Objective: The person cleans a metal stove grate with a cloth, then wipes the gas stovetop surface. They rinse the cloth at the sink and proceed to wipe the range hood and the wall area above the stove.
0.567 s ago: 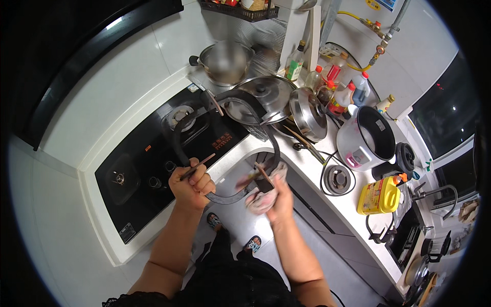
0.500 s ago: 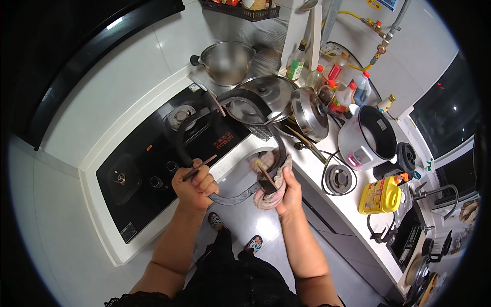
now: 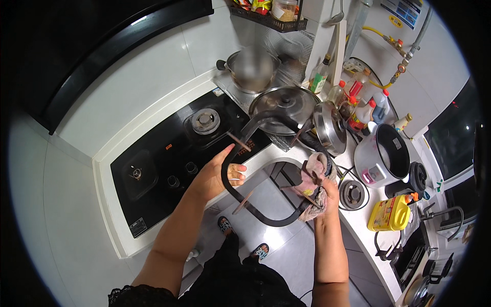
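Observation:
A black pan support (image 3: 236,192) from a gas hob, a rounded ring with flat prongs, is held up in front of me, tilted. My left hand (image 3: 217,176) has it at the left side, fingers curled behind the bar and thumb raised beside it. On the right, my right hand (image 3: 329,193) grips a pinkish, stained cloth (image 3: 313,176) bunched around the ring's bar near one prong. The cloth hides part of the bar and some of the right fingers.
At left is a black gas hob (image 3: 153,171) with both burners bare. Behind the ring stand a steel pot (image 3: 253,69), a large lidded pan (image 3: 284,105) and a leaning lid (image 3: 329,128). Bottles, a rice cooker (image 3: 376,158), a burner part (image 3: 353,194) and a yellow jug (image 3: 389,212) line the right counter.
The pan support has turned and shifted right. My left hand has loosened from a fist around a prong to a looser hold on the bar. My right hand and the cloth have moved right.

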Demonstrator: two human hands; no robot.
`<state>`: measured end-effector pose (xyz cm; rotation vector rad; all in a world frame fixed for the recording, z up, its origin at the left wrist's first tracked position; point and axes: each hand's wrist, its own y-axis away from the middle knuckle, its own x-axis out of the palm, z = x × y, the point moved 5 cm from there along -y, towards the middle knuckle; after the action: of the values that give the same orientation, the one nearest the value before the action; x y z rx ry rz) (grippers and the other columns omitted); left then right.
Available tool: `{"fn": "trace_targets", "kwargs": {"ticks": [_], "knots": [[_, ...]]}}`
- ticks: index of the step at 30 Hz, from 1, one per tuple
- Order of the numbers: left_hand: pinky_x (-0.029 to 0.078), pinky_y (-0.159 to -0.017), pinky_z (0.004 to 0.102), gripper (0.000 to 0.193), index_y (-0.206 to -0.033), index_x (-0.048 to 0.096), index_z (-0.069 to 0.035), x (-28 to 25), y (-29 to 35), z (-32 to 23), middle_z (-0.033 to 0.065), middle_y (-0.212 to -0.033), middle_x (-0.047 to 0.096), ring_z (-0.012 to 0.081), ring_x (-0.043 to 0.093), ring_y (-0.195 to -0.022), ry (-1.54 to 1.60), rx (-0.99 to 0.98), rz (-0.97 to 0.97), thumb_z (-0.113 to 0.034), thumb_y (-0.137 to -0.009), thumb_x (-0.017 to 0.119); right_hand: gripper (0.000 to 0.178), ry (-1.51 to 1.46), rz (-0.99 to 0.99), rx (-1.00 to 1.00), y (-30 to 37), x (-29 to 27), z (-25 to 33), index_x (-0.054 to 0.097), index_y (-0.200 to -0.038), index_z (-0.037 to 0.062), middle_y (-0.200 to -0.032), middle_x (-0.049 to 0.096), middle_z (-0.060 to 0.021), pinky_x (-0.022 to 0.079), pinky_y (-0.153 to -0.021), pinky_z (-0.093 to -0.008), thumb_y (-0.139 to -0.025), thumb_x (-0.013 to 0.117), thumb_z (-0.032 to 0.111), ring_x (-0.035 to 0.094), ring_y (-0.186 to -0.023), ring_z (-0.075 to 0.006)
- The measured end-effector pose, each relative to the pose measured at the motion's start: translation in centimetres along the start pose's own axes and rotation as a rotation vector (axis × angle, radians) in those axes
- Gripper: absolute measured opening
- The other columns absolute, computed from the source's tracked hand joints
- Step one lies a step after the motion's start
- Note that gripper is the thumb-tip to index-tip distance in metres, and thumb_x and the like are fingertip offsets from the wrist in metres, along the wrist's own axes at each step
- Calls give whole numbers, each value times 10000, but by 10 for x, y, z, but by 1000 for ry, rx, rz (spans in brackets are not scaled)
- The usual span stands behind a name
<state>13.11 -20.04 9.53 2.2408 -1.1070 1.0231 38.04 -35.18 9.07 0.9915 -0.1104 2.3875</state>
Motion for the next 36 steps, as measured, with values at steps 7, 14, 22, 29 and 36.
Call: {"fn": "trace_targets", "kwargs": {"ticks": [7,14,22,29,36], "knots": [[434,-471,250,828,-1435,172,36,-20,-22,-6,128,-868,583,115,518,-535,-506,40,-177,-60,-778,666,462,16,39,120,-11,-10,-12,543,-1191,-26,-1059,639,-142,522,-838,-363,-753,631,95,645,-915,-259],[304,-372,193,356,-1081,449,-51,-6,-15,-20,51,-687,522,64,389,-416,-366,-24,-345,-327,-873,534,461,39,110,162,-11,15,-16,543,-1197,-16,-1082,632,-156,530,-826,-386,-786,640,168,642,-932,-263],[269,-361,206,306,-833,427,-121,-11,4,-23,4,-621,454,63,340,-406,-207,2,-516,-421,-869,475,636,-317,36,16,-2,10,1,478,-1295,13,-1219,591,-155,488,-911,-401,-922,417,524,599,-1073,-301],[270,-372,203,224,-952,414,-168,-9,8,-17,31,-650,469,63,353,-413,-295,244,-616,-361,-876,497,413,227,113,1,17,36,-11,441,-1306,-7,-1142,598,-113,470,-867,-293,-907,534,45,591,-992,-165],[290,-379,209,217,-960,416,-113,10,11,-4,32,-664,467,68,359,-422,-329,344,-602,-304,-888,490,352,411,-337,-324,76,5,-64,491,-1220,-33,-1071,612,-96,452,-860,-275,-900,572,89,578,-942,-134]]}}
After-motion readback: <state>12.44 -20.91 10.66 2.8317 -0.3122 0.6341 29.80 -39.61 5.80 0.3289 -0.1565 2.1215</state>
